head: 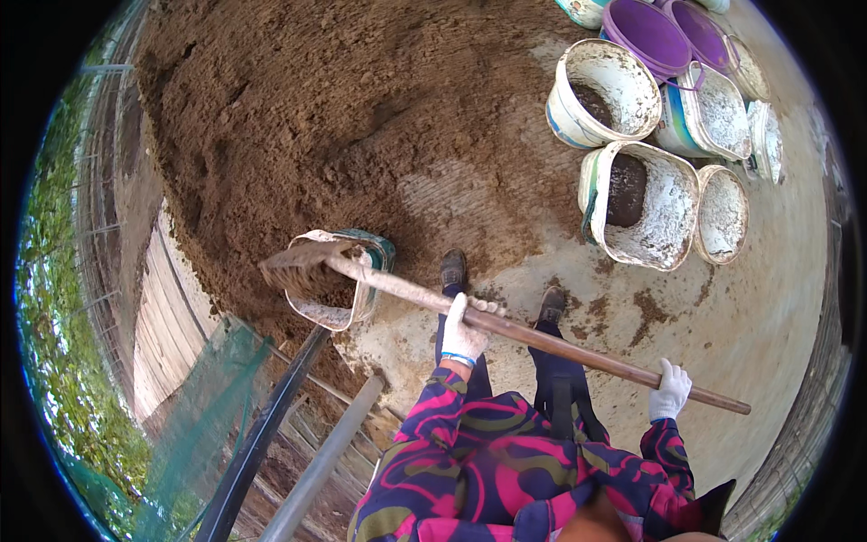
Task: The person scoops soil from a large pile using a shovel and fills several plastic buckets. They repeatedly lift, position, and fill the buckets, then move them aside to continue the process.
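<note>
My left hand [466, 330], in a white knit glove, grips the middle of a long-handled shovel [569, 350]. My right hand [670, 391], gloved the same way, holds the wooden handle near its end. The shovel's blade [305, 255] is tilted above a white and green plastic bucket [320, 313], and brown soil blurs off it toward the opening. Some soil [339, 295] shows inside this bucket; the blade hides part of the interior. It stands at the edge of a broad heap of loose brown soil [284, 122].
Several dirty pails stand at upper right, among them a round white bucket [562, 108], a squarish bucket [660, 247] with dark matter inside, and a purple bucket [650, 37]. A black pipe [271, 423], a grey metal pole [328, 457] and green netting [196, 427] are at lower left.
</note>
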`<move>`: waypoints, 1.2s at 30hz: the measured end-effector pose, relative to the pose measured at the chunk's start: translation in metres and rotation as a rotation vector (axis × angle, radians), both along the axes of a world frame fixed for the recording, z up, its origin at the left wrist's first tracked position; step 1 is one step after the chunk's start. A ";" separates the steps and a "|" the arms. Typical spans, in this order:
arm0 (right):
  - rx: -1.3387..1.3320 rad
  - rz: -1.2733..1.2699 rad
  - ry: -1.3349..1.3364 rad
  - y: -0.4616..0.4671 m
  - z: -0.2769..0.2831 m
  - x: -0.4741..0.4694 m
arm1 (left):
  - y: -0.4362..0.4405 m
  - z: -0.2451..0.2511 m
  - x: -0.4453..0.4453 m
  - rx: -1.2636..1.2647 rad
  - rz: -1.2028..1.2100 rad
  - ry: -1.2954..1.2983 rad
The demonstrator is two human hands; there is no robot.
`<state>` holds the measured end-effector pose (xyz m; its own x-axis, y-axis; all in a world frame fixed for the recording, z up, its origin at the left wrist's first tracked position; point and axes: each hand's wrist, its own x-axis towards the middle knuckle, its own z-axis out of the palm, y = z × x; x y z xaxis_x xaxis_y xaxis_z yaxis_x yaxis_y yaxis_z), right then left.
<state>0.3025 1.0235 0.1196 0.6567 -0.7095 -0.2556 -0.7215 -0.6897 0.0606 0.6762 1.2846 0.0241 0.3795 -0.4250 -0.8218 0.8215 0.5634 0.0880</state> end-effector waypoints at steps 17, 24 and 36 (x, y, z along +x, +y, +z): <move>0.380 -0.447 0.583 0.052 0.178 -0.090 | -0.062 -0.070 -0.126 -0.044 -0.313 0.626; 0.599 -0.366 0.793 0.046 0.117 0.013 | -0.036 -0.152 -0.092 0.101 -0.301 0.657; 0.829 -0.068 0.638 0.060 -0.100 0.226 | 0.030 -0.274 0.175 0.537 -0.185 0.331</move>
